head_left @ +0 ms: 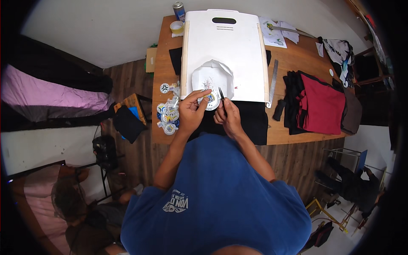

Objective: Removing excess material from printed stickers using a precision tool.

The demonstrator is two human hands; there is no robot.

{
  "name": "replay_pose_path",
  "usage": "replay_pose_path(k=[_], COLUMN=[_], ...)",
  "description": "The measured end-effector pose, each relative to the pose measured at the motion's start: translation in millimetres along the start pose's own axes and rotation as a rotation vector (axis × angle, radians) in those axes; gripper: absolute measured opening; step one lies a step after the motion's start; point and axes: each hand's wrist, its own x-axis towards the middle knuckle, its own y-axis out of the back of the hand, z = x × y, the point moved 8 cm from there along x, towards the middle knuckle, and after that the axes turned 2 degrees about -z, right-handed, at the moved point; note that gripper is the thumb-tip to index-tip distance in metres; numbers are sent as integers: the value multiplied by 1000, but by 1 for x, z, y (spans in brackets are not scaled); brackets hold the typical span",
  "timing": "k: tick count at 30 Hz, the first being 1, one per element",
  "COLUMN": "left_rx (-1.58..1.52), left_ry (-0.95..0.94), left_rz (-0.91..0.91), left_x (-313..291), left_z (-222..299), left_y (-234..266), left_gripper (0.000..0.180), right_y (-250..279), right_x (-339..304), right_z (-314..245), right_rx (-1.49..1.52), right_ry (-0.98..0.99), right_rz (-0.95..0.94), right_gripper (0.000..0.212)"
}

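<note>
My left hand pinches a round white patch with blue and yellow print, its thumb lying across the face. In my right hand is a pair of slim black tweezers, pointed up beside the patch's right edge. Just beyond both hands sits a white paper tray with folded sides and small reddish scraps inside. It rests on a large white board with a slot handle at its far end. Black fabric hangs at the board's near edge.
Several round printed patches lie in a pile left of the board on the wooden table. A metal ruler, folded red garments and black cloth lie right. A spray can and tape roll stand far left. Other people are behind.
</note>
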Motion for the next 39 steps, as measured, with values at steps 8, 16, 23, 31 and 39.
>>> replay_pose_path(k=[8, 16, 23, 31, 39], left_rx=[-19, -65, -76, -64, -55], left_ry=[10, 71, 34, 0, -15], left_rz=[-17, -11, 5, 73, 74], left_x=[7, 2, 3, 3, 5], left_z=[-2, -10, -3, -4, -1], left_y=[1, -6, -10, -6, -12], left_gripper=[24, 24, 24, 25, 25], right_y=[-1, 10, 5, 8, 7], right_x=[8, 9, 4, 0, -2], right_z=[-2, -3, -5, -4, 0], right_rx=[-57, -20, -97, 53, 7], right_ry=[42, 89, 60, 99, 22], right_rz=[29, 205, 166, 34, -7], right_gripper=[21, 13, 11, 28, 34])
